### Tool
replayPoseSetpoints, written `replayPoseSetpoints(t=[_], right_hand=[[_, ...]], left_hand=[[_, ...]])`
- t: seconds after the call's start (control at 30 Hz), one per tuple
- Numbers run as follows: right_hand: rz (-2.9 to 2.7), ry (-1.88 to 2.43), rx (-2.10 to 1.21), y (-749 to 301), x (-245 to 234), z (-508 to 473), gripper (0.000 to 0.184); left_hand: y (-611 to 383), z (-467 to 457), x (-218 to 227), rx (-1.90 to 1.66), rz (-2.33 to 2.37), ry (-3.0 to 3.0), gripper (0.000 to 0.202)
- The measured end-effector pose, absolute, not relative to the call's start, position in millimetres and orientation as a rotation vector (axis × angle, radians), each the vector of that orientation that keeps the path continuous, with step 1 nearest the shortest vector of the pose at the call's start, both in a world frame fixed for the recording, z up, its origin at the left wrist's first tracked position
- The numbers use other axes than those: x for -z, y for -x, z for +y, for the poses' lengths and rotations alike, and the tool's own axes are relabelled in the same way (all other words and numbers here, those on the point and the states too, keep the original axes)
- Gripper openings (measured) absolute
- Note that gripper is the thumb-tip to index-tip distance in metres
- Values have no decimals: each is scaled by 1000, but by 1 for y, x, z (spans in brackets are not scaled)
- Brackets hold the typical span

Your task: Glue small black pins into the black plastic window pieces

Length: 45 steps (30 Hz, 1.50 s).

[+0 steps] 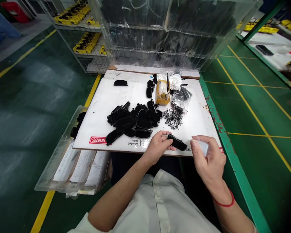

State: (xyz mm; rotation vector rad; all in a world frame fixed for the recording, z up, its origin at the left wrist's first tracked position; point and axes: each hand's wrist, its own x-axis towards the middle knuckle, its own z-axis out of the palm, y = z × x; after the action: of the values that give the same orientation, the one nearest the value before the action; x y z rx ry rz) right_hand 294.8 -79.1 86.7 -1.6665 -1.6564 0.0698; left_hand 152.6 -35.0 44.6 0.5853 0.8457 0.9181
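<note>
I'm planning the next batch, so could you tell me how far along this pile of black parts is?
Done: hard to tell; a few black pieces lie apart at the board's far end. In hand: the left hand holds one black part, the right hand a white piece. Left: the big pile and loose pins.

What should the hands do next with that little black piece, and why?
Probably bring the white piece in the right hand up against the black part that the left hand pinches. The two sit close together but look apart, just above the near edge of the white board.
</note>
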Motion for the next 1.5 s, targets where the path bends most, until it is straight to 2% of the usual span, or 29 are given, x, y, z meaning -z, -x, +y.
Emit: replayPoseSetpoints(t=[1.5], right_hand=[[-1740,1590,-8,-298,-76,-74,14]], left_hand=[[-152,-35,-46,-855,887,-630,23]])
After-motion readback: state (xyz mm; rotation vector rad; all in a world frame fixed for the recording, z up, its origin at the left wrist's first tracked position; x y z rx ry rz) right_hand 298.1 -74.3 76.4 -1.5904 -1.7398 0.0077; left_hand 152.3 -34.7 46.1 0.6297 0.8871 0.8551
